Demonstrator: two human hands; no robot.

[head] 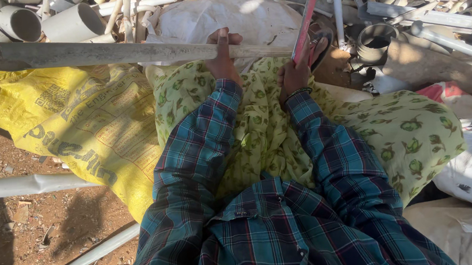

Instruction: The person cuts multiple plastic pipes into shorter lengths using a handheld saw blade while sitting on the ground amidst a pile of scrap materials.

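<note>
— Presently: left hand (pixel 222 54) clamped around long grey pipe (pixel 105 52), pinning it across the lap. Right hand (pixel 293 75) closed on red-framed hacksaw (pixel 304 27), blade set on the pipe just right of the left hand.

— Step in hand?

— Sawing, judged; cut depth not discernible. Next: steady strokes, firm hold. Yellow sack (pixel 77 126) below the left hand.

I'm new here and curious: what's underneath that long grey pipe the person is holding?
Under the long grey pipe lie a yellow printed sack, the person's green patterned lap cloth and a white sack. The left hand grips it. The ground beneath is covered.
</note>
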